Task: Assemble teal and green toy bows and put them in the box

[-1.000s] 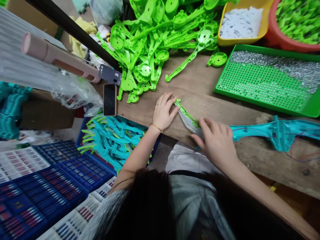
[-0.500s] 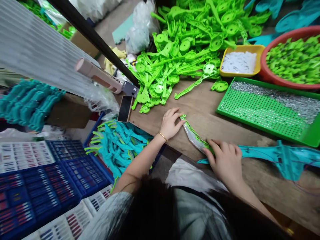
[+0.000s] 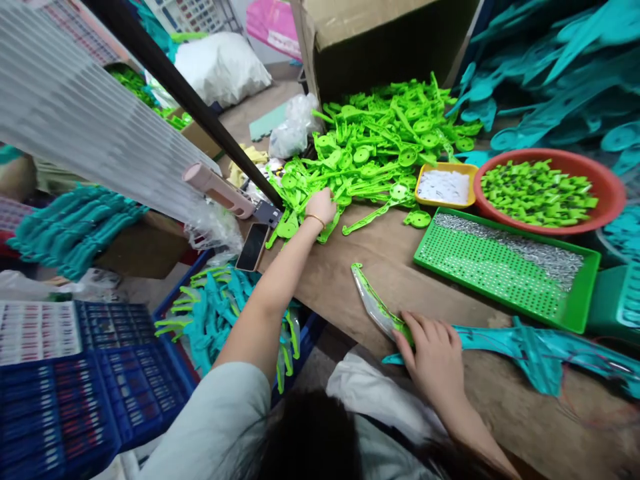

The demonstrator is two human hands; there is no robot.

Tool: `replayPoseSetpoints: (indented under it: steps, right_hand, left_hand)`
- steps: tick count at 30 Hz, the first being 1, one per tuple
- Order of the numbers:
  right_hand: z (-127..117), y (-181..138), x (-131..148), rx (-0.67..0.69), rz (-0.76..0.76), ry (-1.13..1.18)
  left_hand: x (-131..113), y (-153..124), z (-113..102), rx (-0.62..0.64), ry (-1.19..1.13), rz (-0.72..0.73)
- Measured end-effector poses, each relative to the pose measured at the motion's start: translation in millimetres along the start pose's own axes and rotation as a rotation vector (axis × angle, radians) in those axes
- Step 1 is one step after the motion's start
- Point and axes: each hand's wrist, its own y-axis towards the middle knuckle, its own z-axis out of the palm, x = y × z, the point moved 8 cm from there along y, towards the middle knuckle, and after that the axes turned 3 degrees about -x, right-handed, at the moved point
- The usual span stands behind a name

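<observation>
My right hand [image 3: 434,353] rests on the table, thumb and fingers closed on the lower end of a curved piece with a bright green plastic strip and a clear blade-like edge [image 3: 373,303]. Beneath and beyond that hand runs a long teal plastic part [image 3: 493,339] with a crosspiece and thin wires. My left hand [image 3: 321,205] reaches down into a heap of bright green plastic parts with round discs and long arms [image 3: 367,175]. Its fingers are bent downward and mostly hidden, so whether they hold a part does not show.
A green perforated tray [image 3: 505,303] with small metal pieces lies at right. Behind it stand a yellow dish [image 3: 470,200] of white pieces and a red basin [image 3: 613,193] of small green parts. A phone [image 3: 253,247] lies near a crate of teal-green assemblies [image 3: 220,313].
My left hand has let go of the upper end of the clear-edged piece and moved away to the green heap. My right hand still holds the piece. The camera view has tilted up.
</observation>
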Motion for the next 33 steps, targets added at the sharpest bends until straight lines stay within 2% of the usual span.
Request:
replayPoseSetpoints:
  steps: [9, 11, 15, 19, 24, 26, 29, 33]
  right_hand:
    - [-1, 2, -1, -0.013, 0.002, 0.016]
    - [-2, 2, -1, -0.017, 0.001, 0.021]
    - [-2, 1, -1, -0.032, 0.003, 0.036]
    - [-1, -1, -1, -0.037, -0.004, 0.033]
    - [-3, 1, 0, -0.038, -0.01, 0.025]
    - [-4, 2, 1, -0.047, -0.006, 0.029]
    - [-1, 0, 2, -0.047, -0.002, 0.039]
    - [-3, 0, -7, -0.032, 0.006, 0.156]
  left_hand:
    - [9, -36, 16, -0.023, -0.04, 0.034]
    - [7, -41, 14, -0.036, -0.028, 0.027]
    - [2, -32, -6, -0.13, 0.051, 0.019]
    - [7, 3, -28, -0.222, 0.104, -0.032]
    - [26, 43, -30, -0.128, 0.012, -0.067]
    - [30, 46, -34, -0.131, -0.026, -0.041]
    - [33, 37, -47, -0.199, -0.091, 0.022]
    - [42, 16, -75, -0.354, -0.453, 0.103]
